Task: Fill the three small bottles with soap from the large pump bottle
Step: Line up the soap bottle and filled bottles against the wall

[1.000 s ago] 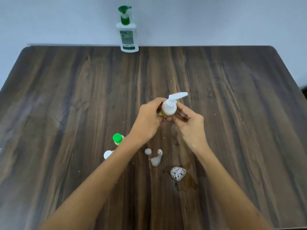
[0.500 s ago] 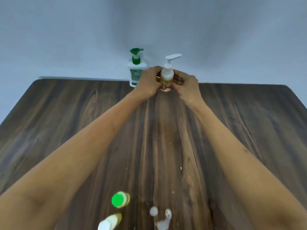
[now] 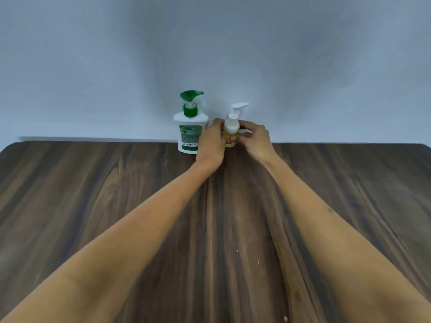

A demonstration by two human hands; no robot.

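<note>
A small clear plastic bottle with a white pump top (image 3: 231, 127), partly full of pale yellow soap, stands upright at the far edge of the table, at about twelve o'clock from where I watch. I judge it light and stiff, with thin walls that could flex under a hard squeeze, and top-heavy because of the tall pump, so it would tip easily. The smooth plastic may be slippery if soap has got onto it. The body below the white collar is the sensible place to hold it, not the pump spout.

My left hand (image 3: 211, 142) wraps the bottle from its nine o'clock side, fingers curled round the lower body. My right hand (image 3: 255, 138) meets it from three o'clock, with its fingertips (image 3: 242, 127) pinching near the collar. Both hands hold the bottle; I cannot tell whether its base rests on the table or hangs just above it.

Just beside the small bottle, at its nine o'clock, stands the large white plastic pump bottle with a green pump head and green label (image 3: 190, 127), upright against the wall and partly hidden by my left hand.

Everything sits on a dark wood-grain table (image 3: 116, 206) with rounded far corners. A plain pale blue-grey wall (image 3: 116, 54) rises behind it. Both bare forearms stretch from six o'clock up to the bottles.
</note>
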